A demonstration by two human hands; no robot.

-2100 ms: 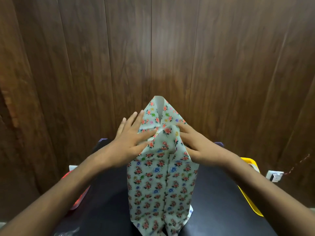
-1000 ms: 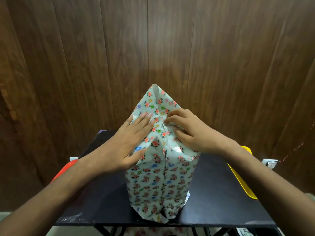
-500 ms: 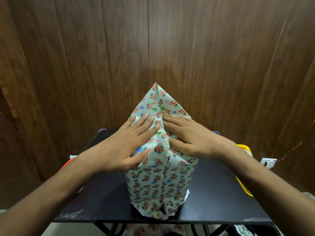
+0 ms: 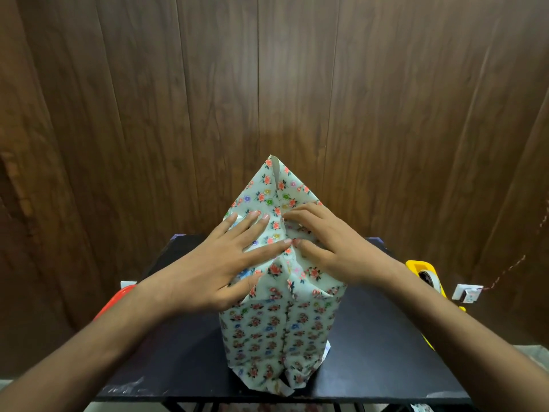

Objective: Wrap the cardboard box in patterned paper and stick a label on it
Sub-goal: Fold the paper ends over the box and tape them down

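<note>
Floral patterned paper [image 4: 279, 328] covers the box standing upright at the middle of the black bench [image 4: 371, 352], loose top rising to a point against the wood wall [image 4: 267, 84]. Your left hand [image 4: 219, 269] lies flat, fingers straight, pressing the left fold. Your right hand [image 4: 332, 248] presses the right fold with fingers slightly bent, tips at the centre seam; whether it pinches paper, can't tell. Yellow tape dispenser [image 4: 424, 275] at the bench's right edge, red item [image 4: 118, 298] at left.

1 head-worn view, forward and down, close over the table [image 4: 371, 346]
</note>
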